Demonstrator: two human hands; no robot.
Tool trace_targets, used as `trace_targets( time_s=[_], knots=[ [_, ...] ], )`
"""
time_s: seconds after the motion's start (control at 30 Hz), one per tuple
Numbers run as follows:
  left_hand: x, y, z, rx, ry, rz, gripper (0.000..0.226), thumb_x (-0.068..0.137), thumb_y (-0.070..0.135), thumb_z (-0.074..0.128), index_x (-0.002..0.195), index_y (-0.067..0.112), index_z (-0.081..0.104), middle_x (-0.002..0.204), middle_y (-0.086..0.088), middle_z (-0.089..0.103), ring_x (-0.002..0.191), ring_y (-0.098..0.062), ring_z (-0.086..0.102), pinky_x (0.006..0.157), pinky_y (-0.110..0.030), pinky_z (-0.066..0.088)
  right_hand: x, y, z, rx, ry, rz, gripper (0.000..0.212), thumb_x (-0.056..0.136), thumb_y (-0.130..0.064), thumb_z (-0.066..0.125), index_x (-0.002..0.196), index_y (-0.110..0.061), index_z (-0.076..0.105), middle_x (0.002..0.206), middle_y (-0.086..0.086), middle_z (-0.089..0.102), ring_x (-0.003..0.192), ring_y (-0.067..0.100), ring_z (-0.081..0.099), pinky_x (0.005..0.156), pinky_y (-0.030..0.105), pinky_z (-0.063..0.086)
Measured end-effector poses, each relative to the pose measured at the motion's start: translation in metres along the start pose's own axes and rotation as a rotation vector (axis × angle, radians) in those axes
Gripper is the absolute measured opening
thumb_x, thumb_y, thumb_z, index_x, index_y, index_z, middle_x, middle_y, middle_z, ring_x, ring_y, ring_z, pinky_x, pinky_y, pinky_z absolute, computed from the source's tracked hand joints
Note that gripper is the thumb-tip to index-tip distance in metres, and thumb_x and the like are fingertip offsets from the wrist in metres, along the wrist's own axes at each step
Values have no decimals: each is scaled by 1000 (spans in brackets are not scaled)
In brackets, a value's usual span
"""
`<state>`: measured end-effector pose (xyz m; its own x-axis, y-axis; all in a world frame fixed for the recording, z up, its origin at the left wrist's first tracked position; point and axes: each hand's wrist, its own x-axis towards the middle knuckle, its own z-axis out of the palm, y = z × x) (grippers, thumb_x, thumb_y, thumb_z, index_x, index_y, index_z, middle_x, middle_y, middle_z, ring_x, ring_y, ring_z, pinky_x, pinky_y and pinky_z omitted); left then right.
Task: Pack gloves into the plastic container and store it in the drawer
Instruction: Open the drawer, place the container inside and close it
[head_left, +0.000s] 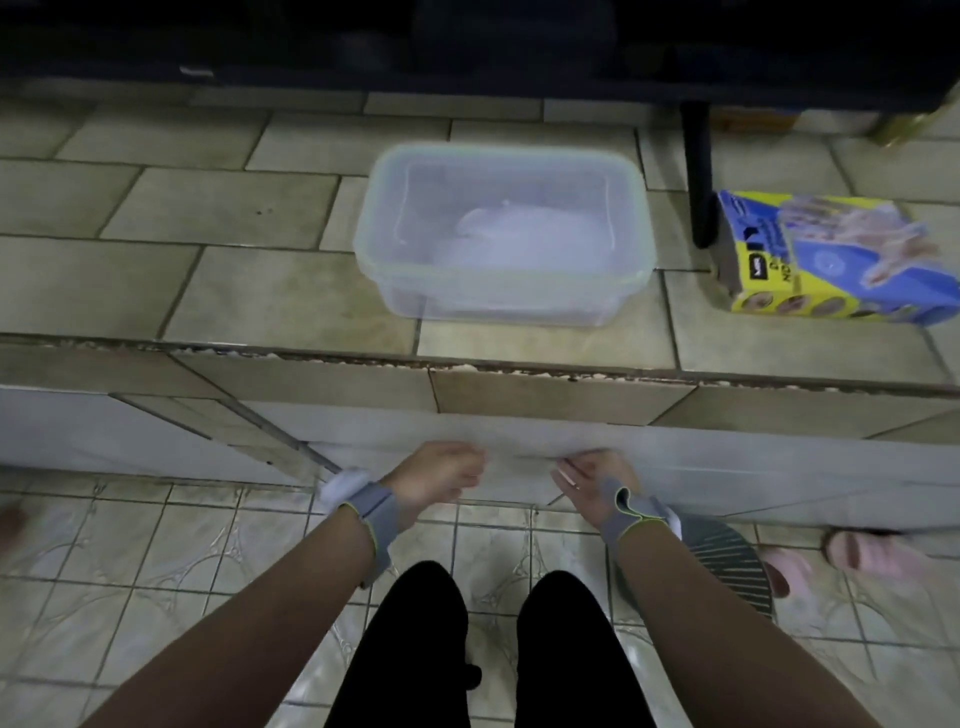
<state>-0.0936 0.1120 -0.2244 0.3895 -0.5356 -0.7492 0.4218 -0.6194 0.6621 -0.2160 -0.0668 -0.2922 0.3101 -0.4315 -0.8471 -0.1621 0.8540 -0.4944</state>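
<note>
- While both hands sit low against the front of the tiled worktop (291, 291), the clear plastic container (503, 235) stands open on top of it, lidless, a little right of centre.
- Inside the container lies a pale, translucent heap of gloves (511, 234), bunched toward its right half.
- A blue and yellow glove box (831, 260) lies on its side on the worktop to the right of the container, apart from it, beside a dark upright leg (698, 176).
- The left hand (441, 475) is curled, its fingers (475, 460) pressed together at the lower edge of the pale front panel (675, 457) below the worktop; motion blur hides whether they grip anything.
- The right hand (587, 480) is just beside it, fingers (566, 475) bent and close together at the same edge; whether they pinch something cannot be told.
- Each wrist carries a grey band (374, 512) with a white part.
- Below, the person's dark trouser legs (415, 649) stand on a patterned tile floor (156, 571).
- A pink slipper (872, 551) lies on the floor at the right, near a dark ribbed round object (732, 566).
</note>
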Motion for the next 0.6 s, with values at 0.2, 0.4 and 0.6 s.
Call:
trace_targets(
  time_s=[0.2, 0.4, 0.6],
  knots=[
    [50, -25, -2, -742, 177, -134, 15, 95, 0, 48, 105, -4, 58, 127, -21, 56, 117, -30, 56, 105, -37, 42, 5, 13, -4, 194, -33, 26, 18, 89, 9, 39, 75, -1, 47, 95, 18, 51, 83, 29, 56, 68, 35, 48],
    [8, -47, 16, -572, 195, -246, 17, 96, 4, 45, 101, -1, 60, 111, -18, 65, 107, -31, 62, 97, -40, 45, -29, 34, -38, 43, -23, 87, 12, 90, 5, 39, 90, 1, 50, 98, 25, 59, 89, 37, 65, 64, 38, 57],
    [-98, -7, 27, 161, -263, -206, 25, 93, 21, 54, 106, 5, 69, 105, -13, 76, 101, -22, 72, 95, -32, 48, -140, 10, -34, -957, -389, 195, 14, 85, -19, 60, 92, -7, 59, 81, 11, 71, 77, 25, 70, 64, 27, 54]
  ],
)
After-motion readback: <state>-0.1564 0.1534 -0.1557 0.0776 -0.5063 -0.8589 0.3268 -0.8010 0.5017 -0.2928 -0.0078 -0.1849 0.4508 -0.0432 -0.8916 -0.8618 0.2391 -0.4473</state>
